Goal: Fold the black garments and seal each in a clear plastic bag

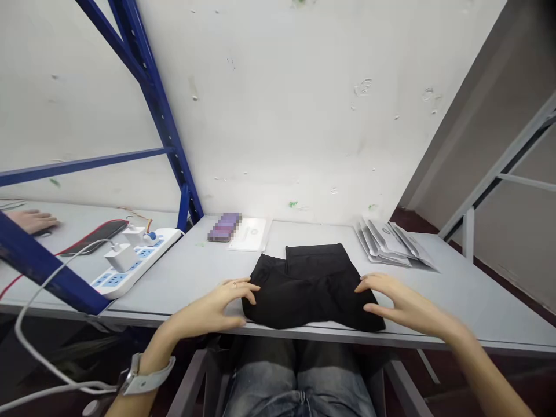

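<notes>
Black folded garment (310,292) sits on the desk (486,304), long side running left to right, your left hand (212,310) and right hand (406,304) about equally close at either end, fingers (249,288) spread, not pinching.

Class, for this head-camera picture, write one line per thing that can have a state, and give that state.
Black garment: folded, lying on the table.
Left hand: open, fingertips on the garment's left side.
Right hand: open, fingertips on the garment's right side.
Power strip: white chargers plugged in.
Smartphone: lying flat, screen dark.
Grey packets: fanned in a stack.
Co-worker's hand: lying flat.
</notes>
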`<state>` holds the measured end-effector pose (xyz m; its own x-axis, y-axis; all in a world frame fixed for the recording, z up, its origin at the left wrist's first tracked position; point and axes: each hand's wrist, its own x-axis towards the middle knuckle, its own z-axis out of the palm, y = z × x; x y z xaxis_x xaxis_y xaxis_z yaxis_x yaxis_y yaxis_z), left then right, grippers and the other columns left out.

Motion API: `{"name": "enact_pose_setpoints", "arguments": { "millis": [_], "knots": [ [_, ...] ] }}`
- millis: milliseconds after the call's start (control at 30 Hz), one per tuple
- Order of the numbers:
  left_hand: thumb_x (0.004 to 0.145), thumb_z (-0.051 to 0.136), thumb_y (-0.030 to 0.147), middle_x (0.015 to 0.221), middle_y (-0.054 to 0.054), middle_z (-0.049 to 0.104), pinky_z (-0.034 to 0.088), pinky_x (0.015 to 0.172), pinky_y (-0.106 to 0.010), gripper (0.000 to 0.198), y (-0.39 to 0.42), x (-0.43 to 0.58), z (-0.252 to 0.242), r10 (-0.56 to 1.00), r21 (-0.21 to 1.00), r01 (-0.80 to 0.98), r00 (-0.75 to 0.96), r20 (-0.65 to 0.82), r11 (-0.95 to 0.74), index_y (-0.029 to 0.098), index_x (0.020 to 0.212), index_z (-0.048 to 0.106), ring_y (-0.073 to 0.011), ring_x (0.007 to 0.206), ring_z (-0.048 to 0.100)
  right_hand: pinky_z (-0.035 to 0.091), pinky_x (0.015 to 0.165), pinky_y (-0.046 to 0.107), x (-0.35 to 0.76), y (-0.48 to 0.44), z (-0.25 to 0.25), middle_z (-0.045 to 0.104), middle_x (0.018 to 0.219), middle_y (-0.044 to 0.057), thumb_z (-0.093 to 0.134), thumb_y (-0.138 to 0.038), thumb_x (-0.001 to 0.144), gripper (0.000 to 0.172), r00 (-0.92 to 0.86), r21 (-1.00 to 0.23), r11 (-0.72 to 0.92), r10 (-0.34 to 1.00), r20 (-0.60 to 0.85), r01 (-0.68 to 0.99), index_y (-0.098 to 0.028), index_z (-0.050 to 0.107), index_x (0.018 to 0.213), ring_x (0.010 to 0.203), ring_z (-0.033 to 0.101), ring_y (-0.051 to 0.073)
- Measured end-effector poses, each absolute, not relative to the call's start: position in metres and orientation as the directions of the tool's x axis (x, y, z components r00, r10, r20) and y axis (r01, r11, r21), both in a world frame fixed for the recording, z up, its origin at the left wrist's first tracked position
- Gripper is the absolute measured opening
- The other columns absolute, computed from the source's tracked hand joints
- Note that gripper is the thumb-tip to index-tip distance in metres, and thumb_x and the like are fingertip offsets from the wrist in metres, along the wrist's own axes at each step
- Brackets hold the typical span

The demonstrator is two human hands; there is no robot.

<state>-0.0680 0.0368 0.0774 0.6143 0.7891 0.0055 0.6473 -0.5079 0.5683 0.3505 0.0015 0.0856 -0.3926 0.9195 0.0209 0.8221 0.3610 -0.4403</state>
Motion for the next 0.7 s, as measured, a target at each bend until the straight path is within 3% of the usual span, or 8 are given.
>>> {"name": "enact_pose_setpoints", "arguments": {
  "millis": [67,133,233,367,533,700],
  "knots": [
    [0.083,0.058,0.042,0.139,0.000,0.050,0.037,0.107,-0.040,0.037,0.030,-0.061,0.064,0.800,0.560,0.662,0.601,0.001,-0.498,0.033,0.118,0.060,-0.0241,0.132,0.040,0.038,0.104,0.043,0.336,0.005,0.065,0.052,0.135,0.002,0.047,-0.050,0.089,0.041,-0.413,-0.458,0.385,0.910,0.044,0.801,-0.035,0.054,0.126,0.126,0.045,0.027],
    [0.088,0.051,0.044,0.143,-0.001,0.046,0.035,0.108,-0.040,0.041,0.029,-0.047,0.051,0.817,0.512,0.698,0.576,0.015,-0.501,0.034,0.128,0.053,-0.0233,0.132,0.040,0.030,0.110,0.045,0.322,0.012,0.046,0.038,0.147,-0.001,0.043,-0.051,0.091,0.048,-0.445,-0.469,0.419,0.893,0.060,0.777,-0.037,0.041,0.138,0.137,0.031,0.026],
    [0.091,0.047,0.047,0.143,-0.003,0.046,0.034,0.108,-0.043,0.041,0.037,-0.022,0.034,0.803,0.411,0.726,0.596,0.025,-0.551,0.031,0.128,0.054,-0.0256,0.134,0.037,0.018,0.114,0.051,0.308,0.021,0.023,0.024,0.154,-0.005,0.036,-0.052,0.094,0.050,-0.486,-0.470,0.426,0.874,-0.008,0.773,-0.042,0.030,0.143,0.143,0.013,0.025],
    [0.093,0.043,0.048,0.141,-0.004,0.048,0.031,0.109,-0.047,0.038,0.056,0.005,0.017,0.787,0.302,0.735,0.609,0.099,-0.607,0.028,0.121,0.058,-0.0278,0.134,0.038,0.008,0.113,0.059,0.310,0.024,0.002,0.015,0.156,-0.007,0.029,-0.052,0.096,0.049,-0.425,-0.429,0.366,0.904,-0.048,0.826,-0.044,0.025,0.144,0.144,0.002,0.027],
    [0.095,0.039,0.044,0.135,-0.008,0.053,0.026,0.110,-0.052,0.037,0.098,0.033,0.008,0.814,0.142,0.805,0.551,0.184,-0.577,0.022,0.116,0.058,-0.0301,0.134,0.037,0.012,0.111,0.061,0.319,0.058,-0.012,0.021,0.155,-0.004,0.033,-0.051,0.096,0.048,-0.367,-0.360,0.355,0.930,0.037,0.863,-0.043,0.029,0.143,0.144,0.007,0.028],
    [0.096,0.034,0.040,0.137,-0.012,0.052,0.030,0.107,-0.052,0.038,0.151,0.052,0.000,0.860,0.131,0.858,0.465,0.211,-0.497,0.017,0.119,0.054,-0.0306,0.132,0.040,0.020,0.109,0.059,0.324,0.121,-0.018,0.032,0.151,-0.002,0.035,-0.049,0.095,0.045,-0.349,-0.306,0.376,0.927,0.140,0.875,-0.040,0.039,0.139,0.141,0.020,0.028]
  ]
}}
